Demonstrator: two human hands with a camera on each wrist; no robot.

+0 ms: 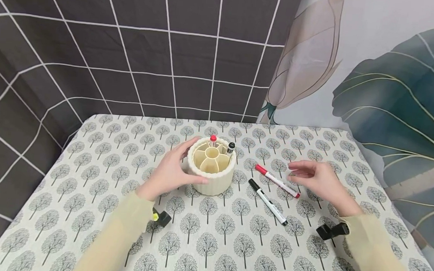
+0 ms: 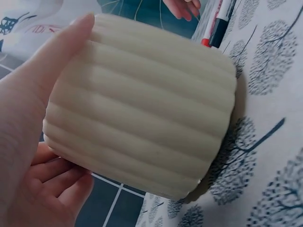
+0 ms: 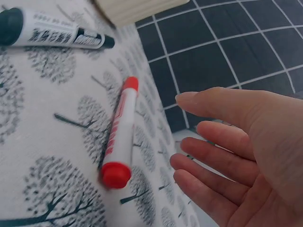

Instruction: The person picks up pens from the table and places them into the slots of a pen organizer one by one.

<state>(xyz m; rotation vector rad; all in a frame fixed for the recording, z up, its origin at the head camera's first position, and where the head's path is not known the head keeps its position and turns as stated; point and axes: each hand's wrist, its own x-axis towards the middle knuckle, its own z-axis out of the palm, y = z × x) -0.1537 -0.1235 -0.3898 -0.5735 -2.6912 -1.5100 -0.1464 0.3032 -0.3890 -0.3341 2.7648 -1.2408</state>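
Observation:
A cream ribbed pen holder (image 1: 213, 185) with several compartments stands upright on the table. My left hand (image 1: 171, 170) grips its left side, thumb at the near rim and fingers round the far side. Its ribbed wall (image 2: 142, 104) fills the left wrist view. A red-capped marker (image 1: 213, 140) and a black-capped marker (image 1: 231, 148) stand in the rear compartments. To the right of the holder lie a red whiteboard marker (image 1: 277, 181) and a black whiteboard marker (image 1: 268, 202), side by side. Just beyond the red one hovers my right hand (image 1: 317, 180), fingers relaxed and holding nothing.
A tree-print cloth (image 1: 121, 212) covers the table. Behind it hangs a dark grid-patterned curtain (image 1: 132, 50), with a leaf-print curtain (image 1: 385, 101) at the right. Black wrist straps (image 1: 333, 231) show at both cuffs.

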